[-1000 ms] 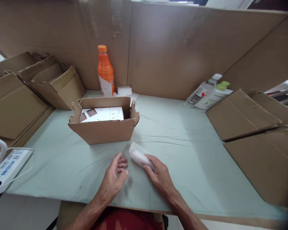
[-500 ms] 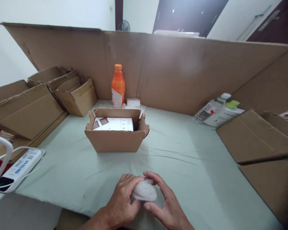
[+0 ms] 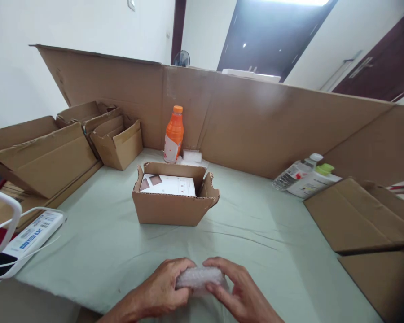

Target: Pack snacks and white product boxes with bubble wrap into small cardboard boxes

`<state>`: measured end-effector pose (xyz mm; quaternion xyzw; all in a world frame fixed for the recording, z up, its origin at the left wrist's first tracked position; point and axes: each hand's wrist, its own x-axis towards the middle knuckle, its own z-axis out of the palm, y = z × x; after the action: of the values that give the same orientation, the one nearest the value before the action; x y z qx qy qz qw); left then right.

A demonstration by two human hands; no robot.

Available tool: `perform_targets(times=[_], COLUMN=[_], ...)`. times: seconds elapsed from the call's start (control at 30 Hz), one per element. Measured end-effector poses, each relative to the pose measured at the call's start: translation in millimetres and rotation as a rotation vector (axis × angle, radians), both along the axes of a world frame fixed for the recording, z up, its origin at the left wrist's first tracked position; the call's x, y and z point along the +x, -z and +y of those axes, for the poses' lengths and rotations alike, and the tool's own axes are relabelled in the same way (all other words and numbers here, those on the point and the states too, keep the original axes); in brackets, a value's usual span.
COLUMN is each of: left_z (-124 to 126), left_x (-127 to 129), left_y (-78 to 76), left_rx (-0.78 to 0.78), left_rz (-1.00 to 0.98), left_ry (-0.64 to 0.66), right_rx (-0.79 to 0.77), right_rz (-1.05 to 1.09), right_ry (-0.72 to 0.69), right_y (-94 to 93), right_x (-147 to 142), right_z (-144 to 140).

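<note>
Whitish wrapped bundle (image 3: 199, 277), lower centre of the frame: your left hand (image 3: 166, 285), free a second ago, now grips one end while your right hand (image 3: 237, 285) grips the other, probably steadying it.

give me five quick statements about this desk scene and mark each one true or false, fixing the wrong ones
1. The left hand and right hand both hold the wrapped bundle. True.
2. The wrapped bundle lies inside the small open box. False: it is in the hands, in front of that box.
3. A white carton sits in the small open box. True.
4. The orange bottle lies on its side. False: the orange bottle stands upright.
5. The clear bottle is tilted. True.
</note>
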<state>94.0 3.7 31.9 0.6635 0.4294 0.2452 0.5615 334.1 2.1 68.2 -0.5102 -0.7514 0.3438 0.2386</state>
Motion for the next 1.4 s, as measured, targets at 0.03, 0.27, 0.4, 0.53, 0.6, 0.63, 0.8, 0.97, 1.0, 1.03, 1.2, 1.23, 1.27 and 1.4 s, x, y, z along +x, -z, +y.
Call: perform_targets(times=[0.03, 0.27, 0.4, 0.53, 0.6, 0.63, 0.8, 0.97, 1.0, 1.03, 1.2, 1.23, 1.27, 1.4], left_z=[6, 51, 58, 56, 55, 54, 52, 47, 44, 40, 26, 28, 35, 92], left_x=[-7, -35, -30, -28, -28, -28, -30, -29, -29, -30, -49, -54, -57, -49], left_y=[-3.7, 22.0, 44.2, 46.7, 46.4, 46.6, 50.8, 50.7, 47.3, 41.6, -29.3, -49.8, -70.6, -135.5], left_rx=[-0.027, -0.027, -0.014, 0.013, 0.032, 0.045, 0.138, 0.421, 0.518, 0.615, 0.952, 0.976, 0.977, 0.83], left_rz=[-0.08, -0.361, -0.261, -0.216, -0.2, -0.192, -0.119, -0.065, -0.057, -0.052, -0.081, -0.08, -0.067, 0.129], left_ry=[-0.009, -0.438, -0.526, -0.505, -0.504, -0.499, -0.476, -0.501, -0.499, -0.49, -0.491, -0.499, -0.497, -0.296], right_rx=[0.031, 0.314, 0.304, 0.285, 0.266, 0.248, 0.18, 0.181, 0.175, 0.172, 0.234, 0.241, 0.239, 0.233], right_rz=[0.003, 0.244, -0.23, -1.021, -1.178, -1.211, -1.245, -1.22, -1.226, -1.232, -1.188, -1.174, -1.165, -1.143], right_ry=[0.026, 0.327, 0.297, 0.28, 0.205, 0.168, 0.14, 0.192, 0.194, 0.197, 0.224, 0.225, 0.223, 0.211], right_y=[-13.6, -112.3, -137.4, -143.9, -142.3, -140.9, -137.5, -141.8, -142.0, -142.0, -139.8, -139.4, -139.1, -138.9], right_x=[0, -13, -43, -80, -96, -102, -103, -94, -94, -94, -91, -89, -87, -84], right_z=[7, 92, 143, 161, 165, 166, 172, 168, 167, 166, 165, 165, 164, 162])
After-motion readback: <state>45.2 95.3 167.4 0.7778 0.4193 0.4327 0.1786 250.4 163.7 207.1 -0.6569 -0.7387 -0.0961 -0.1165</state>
